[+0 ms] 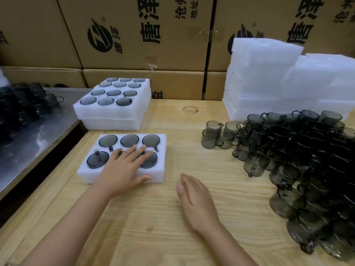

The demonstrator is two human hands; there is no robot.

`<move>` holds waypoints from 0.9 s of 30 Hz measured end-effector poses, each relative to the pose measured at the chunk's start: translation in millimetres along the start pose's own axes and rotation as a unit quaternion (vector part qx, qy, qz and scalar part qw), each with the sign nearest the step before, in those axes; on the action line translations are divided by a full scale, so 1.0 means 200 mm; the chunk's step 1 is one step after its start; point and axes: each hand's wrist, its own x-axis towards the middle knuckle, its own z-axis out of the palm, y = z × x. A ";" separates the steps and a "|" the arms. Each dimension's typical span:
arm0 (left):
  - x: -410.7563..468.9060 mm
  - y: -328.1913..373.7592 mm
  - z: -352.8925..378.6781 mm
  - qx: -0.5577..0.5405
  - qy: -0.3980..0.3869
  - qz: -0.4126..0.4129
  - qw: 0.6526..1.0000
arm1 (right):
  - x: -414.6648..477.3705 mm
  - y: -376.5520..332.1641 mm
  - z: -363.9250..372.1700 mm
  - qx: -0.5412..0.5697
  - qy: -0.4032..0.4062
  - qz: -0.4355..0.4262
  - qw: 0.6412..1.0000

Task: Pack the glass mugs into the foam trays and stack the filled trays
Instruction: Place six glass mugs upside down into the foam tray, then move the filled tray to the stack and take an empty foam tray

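Note:
A white foam tray lies on the wooden table in front of me, its holes filled with smoky grey glass mugs set upside down. My left hand rests flat on the tray's near half, fingers straight over two mugs, thumb on the front rim. To the right of the tray, my right hand hovers open over the bare wood and holds nothing. A big pile of loose grey mugs lies at the right. Behind the front tray stands a stack of filled trays.
Stacks of empty white foam trays rise at the back right. Cardboard boxes wall off the back. To the left is a steel table with more dark mugs. Bare wood lies between my arms.

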 end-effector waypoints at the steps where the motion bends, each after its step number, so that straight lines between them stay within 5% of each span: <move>1: 0.02 -0.07 0.01 -0.003 -0.008 -0.014 1.000 | 0.00 0.01 0.00 0.007 0.005 0.007 1.000; 10: 0.13 -0.52 0.06 -0.018 -0.067 -0.107 0.992 | 0.00 0.01 0.02 -0.050 0.002 0.003 0.999; 22: 0.25 -0.68 0.10 -0.077 -0.098 -0.114 0.986 | 0.00 0.01 0.03 -0.048 -0.004 -0.005 0.999; 27: 0.29 -0.61 0.04 0.069 -0.151 -0.139 0.976 | 0.00 0.02 0.03 -0.056 -0.007 -0.005 0.998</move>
